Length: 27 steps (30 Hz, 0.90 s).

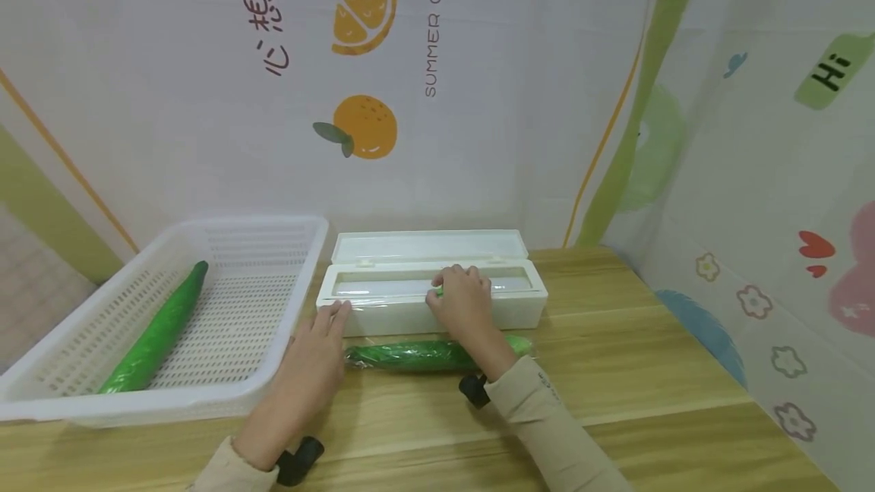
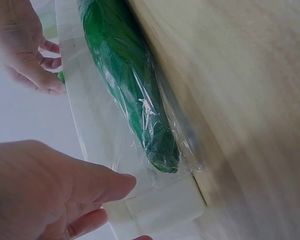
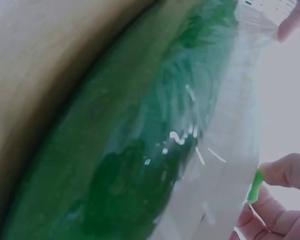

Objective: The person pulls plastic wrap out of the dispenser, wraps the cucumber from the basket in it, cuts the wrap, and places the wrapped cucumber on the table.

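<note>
A long white cling film box (image 1: 390,319) lies with its hinged lid (image 1: 431,247) raised at the back. My right hand (image 1: 465,302) pinches a small green slide cutter (image 3: 255,187) between thumb and fingers, on the box's front top edge. At the box's left end my left hand (image 1: 311,363) rests its fingers on the edge, touching the clear film, which wrinkles toward a fingertip in the right wrist view. In front of the box lies a green cucumber (image 1: 410,356) under shiny clear film (image 2: 142,107); my right wrist hides part of it.
To the left stands a white plastic basket (image 1: 317,249) with another shiny cucumber (image 1: 160,329) inside. The wooden table (image 1: 581,370) extends to the right. A printed curtain (image 1: 478,158) hangs behind. Black wrist straps (image 1: 301,462) show at both wrists.
</note>
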Motion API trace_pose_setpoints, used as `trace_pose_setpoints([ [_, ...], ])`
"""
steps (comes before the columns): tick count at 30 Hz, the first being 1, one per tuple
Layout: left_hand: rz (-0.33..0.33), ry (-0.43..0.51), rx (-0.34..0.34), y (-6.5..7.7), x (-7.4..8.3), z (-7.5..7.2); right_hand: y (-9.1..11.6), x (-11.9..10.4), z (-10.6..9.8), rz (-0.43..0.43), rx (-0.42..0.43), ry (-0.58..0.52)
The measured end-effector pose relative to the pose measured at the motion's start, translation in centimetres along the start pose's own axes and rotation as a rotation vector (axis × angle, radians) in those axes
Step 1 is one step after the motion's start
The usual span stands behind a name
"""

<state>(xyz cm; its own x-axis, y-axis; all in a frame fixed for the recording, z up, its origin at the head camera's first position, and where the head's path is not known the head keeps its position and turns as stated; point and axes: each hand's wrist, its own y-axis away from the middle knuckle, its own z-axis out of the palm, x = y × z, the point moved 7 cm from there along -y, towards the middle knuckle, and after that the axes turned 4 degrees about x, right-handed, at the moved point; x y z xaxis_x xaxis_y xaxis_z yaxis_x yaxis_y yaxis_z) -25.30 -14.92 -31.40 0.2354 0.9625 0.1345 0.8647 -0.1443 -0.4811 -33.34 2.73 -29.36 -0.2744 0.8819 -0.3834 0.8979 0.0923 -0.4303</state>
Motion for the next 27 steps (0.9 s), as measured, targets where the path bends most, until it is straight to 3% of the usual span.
trace_pose_setpoints([
  [5,0.009,-0.004,0.015,0.0,0.2,-0.1,-0.1,0.9,-0.3,0.03,-0.036,0.022],
  [11,-0.006,-0.002,-0.005,0.0,0.1,-0.1,-0.1,3.3,-1.3,0.039,-0.009,0.034],
  [19,-0.025,0.003,-0.044,0.0,-0.1,-0.1,0.3,8.2,-3.2,0.101,-0.005,-0.078],
  [27,-0.021,0.011,-0.028,-0.1,-0.1,-0.1,0.5,11.8,-4.4,0.122,-0.06,-0.2],
])
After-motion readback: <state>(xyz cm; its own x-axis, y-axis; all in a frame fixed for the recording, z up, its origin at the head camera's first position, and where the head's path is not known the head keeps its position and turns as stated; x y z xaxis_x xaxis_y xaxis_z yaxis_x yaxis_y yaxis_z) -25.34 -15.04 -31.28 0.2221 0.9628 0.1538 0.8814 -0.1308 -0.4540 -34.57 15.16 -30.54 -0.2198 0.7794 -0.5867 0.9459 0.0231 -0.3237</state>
